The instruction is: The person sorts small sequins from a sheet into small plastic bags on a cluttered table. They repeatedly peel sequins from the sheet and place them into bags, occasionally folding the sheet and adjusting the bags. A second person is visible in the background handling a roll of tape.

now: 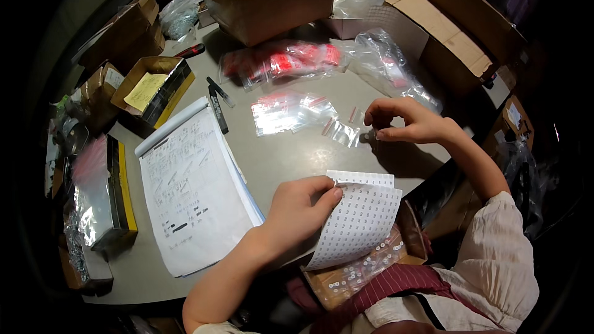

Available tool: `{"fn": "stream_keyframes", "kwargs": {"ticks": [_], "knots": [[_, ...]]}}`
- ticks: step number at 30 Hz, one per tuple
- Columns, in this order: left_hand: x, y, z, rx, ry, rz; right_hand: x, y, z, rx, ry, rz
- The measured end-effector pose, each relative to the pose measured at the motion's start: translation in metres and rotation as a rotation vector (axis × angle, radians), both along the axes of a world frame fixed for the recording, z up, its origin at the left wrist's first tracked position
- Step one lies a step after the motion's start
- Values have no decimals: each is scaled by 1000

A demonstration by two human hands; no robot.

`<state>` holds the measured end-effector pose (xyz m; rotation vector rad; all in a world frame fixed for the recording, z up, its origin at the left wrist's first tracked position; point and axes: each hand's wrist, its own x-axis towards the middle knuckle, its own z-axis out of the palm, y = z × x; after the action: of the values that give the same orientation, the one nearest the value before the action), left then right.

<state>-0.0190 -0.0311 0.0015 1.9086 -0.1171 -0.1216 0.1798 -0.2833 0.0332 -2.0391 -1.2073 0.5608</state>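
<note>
My left hand [297, 207] pinches white label sheets [362, 219] printed with rows of small dark marks, thumb on top at their upper left corner. The sheets hang over a cardboard box [325, 284] at the table's near edge, which holds clear bags with small white round pieces [356, 272]. Farther right, my right hand [408, 122] hovers over the table with thumb and forefinger curled together. What lies between those fingertips is too small to make out. Just left of them lie small clear zip bags [342, 133], beside a spread pile of larger zip bags [281, 113].
A handwritten pad [185, 192] lies left, with a black marker [218, 111] beyond it. Red-and-clear bag bundles [281, 62] and a large open carton [266, 9] stand at the back. Boxes line the left edge, including one with a yellow note [145, 91]. More cartons [442, 34] stand right.
</note>
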Motion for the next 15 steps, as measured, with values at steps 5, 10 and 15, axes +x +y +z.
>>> {"fn": "stream_keyframes", "kwargs": {"ticks": [5, 10, 15], "knots": [[-3, 2, 3, 44, 12, 10, -14, 21, 11, -229, -112, -24], [-1, 1, 3, 45, -14, 5, 2, 31, 0, -266, -223, 73], [-3, 0, 2, 63, -27, 52, -22, 18, 6, 99, -207, -129]]}}
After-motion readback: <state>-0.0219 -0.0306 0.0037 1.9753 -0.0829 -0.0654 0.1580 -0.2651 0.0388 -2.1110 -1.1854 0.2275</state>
